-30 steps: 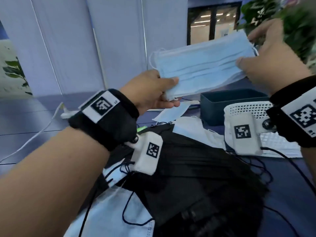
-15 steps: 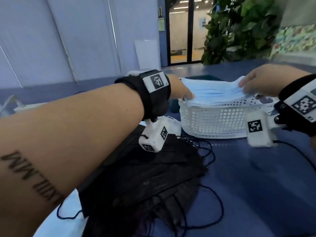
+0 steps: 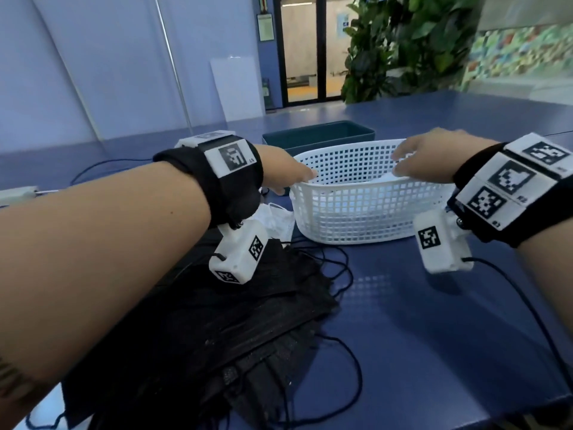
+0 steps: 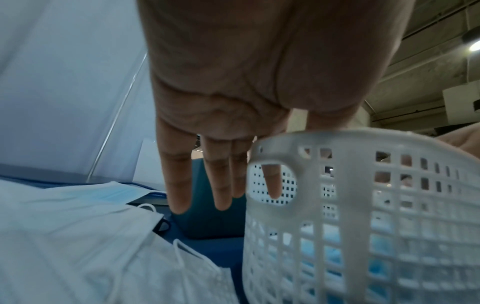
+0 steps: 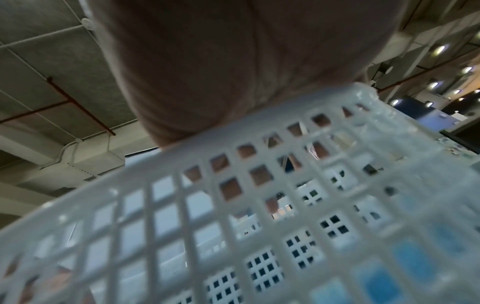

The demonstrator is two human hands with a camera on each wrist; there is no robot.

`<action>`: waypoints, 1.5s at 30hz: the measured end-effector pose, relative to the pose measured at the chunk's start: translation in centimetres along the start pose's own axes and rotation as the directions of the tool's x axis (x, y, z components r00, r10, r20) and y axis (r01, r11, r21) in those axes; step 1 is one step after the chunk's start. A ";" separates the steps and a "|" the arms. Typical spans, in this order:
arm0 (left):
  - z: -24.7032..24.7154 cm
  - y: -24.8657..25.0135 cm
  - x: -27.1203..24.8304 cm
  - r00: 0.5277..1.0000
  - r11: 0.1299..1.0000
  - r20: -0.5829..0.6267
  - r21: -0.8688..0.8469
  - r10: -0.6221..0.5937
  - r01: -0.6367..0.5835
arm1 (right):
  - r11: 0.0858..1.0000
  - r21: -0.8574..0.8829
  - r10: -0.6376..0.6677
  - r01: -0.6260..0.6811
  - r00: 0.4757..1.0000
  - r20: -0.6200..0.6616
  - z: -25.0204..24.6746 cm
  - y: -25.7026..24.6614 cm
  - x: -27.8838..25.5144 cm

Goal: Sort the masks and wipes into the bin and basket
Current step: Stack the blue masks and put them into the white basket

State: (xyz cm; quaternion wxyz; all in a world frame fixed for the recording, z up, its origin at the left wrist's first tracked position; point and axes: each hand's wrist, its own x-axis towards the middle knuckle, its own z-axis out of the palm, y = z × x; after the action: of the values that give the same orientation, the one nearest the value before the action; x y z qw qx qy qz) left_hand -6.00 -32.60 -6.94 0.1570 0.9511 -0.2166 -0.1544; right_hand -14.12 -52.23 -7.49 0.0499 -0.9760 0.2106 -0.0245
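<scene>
A white mesh basket [image 3: 356,218] stands mid-table with a dark teal bin [image 3: 319,136] just behind it. A blue mask [image 4: 332,259] lies inside the basket and shows through the mesh. My left hand [image 3: 294,176] hovers at the basket's left rim, its fingers [image 4: 179,185] straight, pointing down and holding nothing. My right hand [image 3: 431,158] reaches over the right part of the basket with relaxed fingers dipping inside. A pile of black masks [image 3: 248,321] lies at the front left, under my left forearm. White and pale blue masks [image 3: 276,218] lie left of the basket.
The black masks' ear loops [image 3: 341,352] trail over the blue table [image 3: 434,336]. A white cable box [image 3: 15,193] sits at the far left. Potted plants [image 3: 403,48] and a glass door stand beyond the table's far edge.
Both hands brought the blue mask down from the air into the basket and let it go. It now lies low inside, and the hands hover at the rim.
</scene>
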 end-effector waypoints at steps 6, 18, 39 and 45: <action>-2.4 -1.5 -2.2 0.999 0.987 0.024 -0.162 0.025 -0.021 | 0.928 0.348 -0.052 0.135 0.970 -0.237 -2.2 -1.3 -2.7; -8.7 -12.7 -6.4 0.982 0.962 -0.012 -0.202 -0.191 0.184 | 0.762 0.536 -0.371 0.363 0.923 -0.098 -4.6 -11.9 -7.7; -6.1 -15.5 4.9 0.935 0.948 0.167 -0.003 -0.314 0.319 | 0.966 0.229 -0.221 0.119 0.840 0.496 4.7 -19.9 0.6; -5.7 -14.5 5.5 0.963 0.967 0.093 0.062 -0.252 0.247 | 0.942 0.048 -0.319 0.331 0.848 0.423 4.1 -20.4 -0.3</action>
State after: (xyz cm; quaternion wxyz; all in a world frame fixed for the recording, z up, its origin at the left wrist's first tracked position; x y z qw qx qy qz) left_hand 6.05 -21.40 -8.33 0.1017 0.9655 -0.1063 -0.2149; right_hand -5.79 -33.26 -9.36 0.0766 -0.9797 0.0269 0.1831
